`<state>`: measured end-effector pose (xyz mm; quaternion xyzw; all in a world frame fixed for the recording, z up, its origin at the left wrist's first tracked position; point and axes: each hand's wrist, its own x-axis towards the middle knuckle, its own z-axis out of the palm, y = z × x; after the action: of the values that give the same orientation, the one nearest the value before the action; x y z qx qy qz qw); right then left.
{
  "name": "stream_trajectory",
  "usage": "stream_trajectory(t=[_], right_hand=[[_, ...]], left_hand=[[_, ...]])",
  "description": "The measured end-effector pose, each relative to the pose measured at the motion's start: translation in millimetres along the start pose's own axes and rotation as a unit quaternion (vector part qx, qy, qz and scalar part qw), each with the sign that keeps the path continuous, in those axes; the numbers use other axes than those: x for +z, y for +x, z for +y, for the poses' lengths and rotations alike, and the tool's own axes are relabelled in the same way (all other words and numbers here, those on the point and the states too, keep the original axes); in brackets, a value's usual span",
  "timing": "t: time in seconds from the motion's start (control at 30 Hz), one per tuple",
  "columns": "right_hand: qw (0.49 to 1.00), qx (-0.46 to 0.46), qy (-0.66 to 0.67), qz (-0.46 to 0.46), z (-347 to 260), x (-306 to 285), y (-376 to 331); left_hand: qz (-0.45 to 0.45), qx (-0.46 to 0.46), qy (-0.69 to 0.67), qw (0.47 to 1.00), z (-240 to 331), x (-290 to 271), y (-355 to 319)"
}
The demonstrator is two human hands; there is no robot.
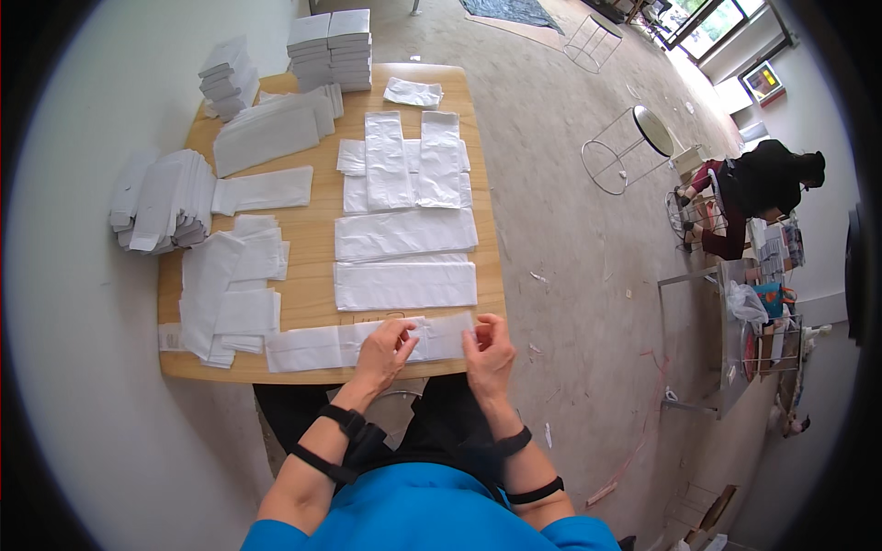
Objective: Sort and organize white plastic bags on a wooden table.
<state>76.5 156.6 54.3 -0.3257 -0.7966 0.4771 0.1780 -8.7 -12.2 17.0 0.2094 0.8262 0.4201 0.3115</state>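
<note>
A long, thin white folded sheet [308, 350], paper or plastic, lies along the near edge of the wooden table. At its right end my right hand [490, 356] pinches the edge between thumb and fingers. My left hand [384, 353] rests over the middle of the sheet, its fingers curled and its thumb close to the forefinger at a fold. Just beyond lie two similar flat white sheets [405, 286], one behind the other. Farther back, two upright white strips [389, 161] lie across other white pieces.
Flat white cartons [165, 202] are heaped at the table's left edge, with loose white sheets [243, 285] nearer. White box stacks [331, 46] stand at the far left. Right of the table are a round stool [653, 131], a metal table [726, 340] and a seated person [772, 184].
</note>
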Motion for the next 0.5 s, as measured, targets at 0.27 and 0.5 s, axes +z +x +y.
stream_trajectory(t=[0.27, 0.5], right_hand=[[0.991, -0.107, -0.019, -0.083, -15, 67, -43], [0.992, -0.061, 0.044, -0.100, -6, 56, -44]], left_hand=[[0.141, -0.065, -0.360, 0.920, -8, -1, -27], [0.233, -0.131, -0.237, 0.934, -34, 1, -25]])
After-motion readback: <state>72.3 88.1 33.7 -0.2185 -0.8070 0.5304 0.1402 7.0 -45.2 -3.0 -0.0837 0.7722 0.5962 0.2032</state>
